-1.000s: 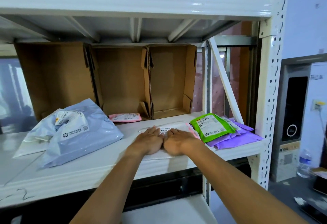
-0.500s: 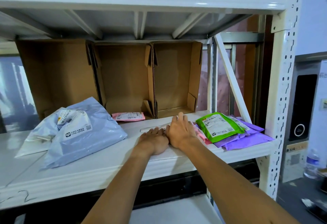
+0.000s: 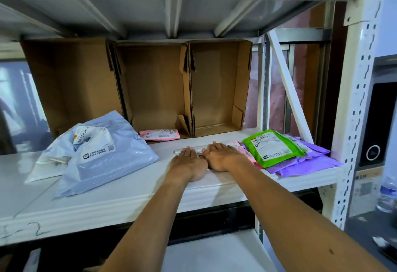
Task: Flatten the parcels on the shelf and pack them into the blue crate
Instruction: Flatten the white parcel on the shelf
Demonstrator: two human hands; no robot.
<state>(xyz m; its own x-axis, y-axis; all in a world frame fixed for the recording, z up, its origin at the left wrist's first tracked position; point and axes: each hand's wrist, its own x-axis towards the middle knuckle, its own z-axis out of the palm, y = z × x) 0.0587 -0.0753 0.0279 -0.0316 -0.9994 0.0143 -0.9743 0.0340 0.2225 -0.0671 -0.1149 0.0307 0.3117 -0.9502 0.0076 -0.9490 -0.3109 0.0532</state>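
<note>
My left hand (image 3: 189, 164) and my right hand (image 3: 221, 157) lie flat, palms down and side by side, on a thin white parcel (image 3: 184, 149) on the white shelf (image 3: 107, 196); the hands cover most of it. Right of them a green parcel (image 3: 272, 147) tops a stack of purple parcels (image 3: 305, 164), with a pink one (image 3: 247, 154) peeking out beneath. A bulky light-blue parcel (image 3: 103, 157) lies on a white parcel (image 3: 43, 168) at the left. A small pink parcel (image 3: 160, 134) rests by the cardboard boxes. No blue crate is in view.
Three open cardboard boxes (image 3: 154, 87) stand on their sides along the back of the shelf. A white diagonal brace (image 3: 290, 91) and a perforated upright (image 3: 354, 121) bound the right end. A lower shelf (image 3: 210, 254) lies beneath. A water bottle (image 3: 386, 194) stands at the far right.
My right hand had slid forward over the white parcel and has come back level with my left hand. The view has moved closer to the shelf.
</note>
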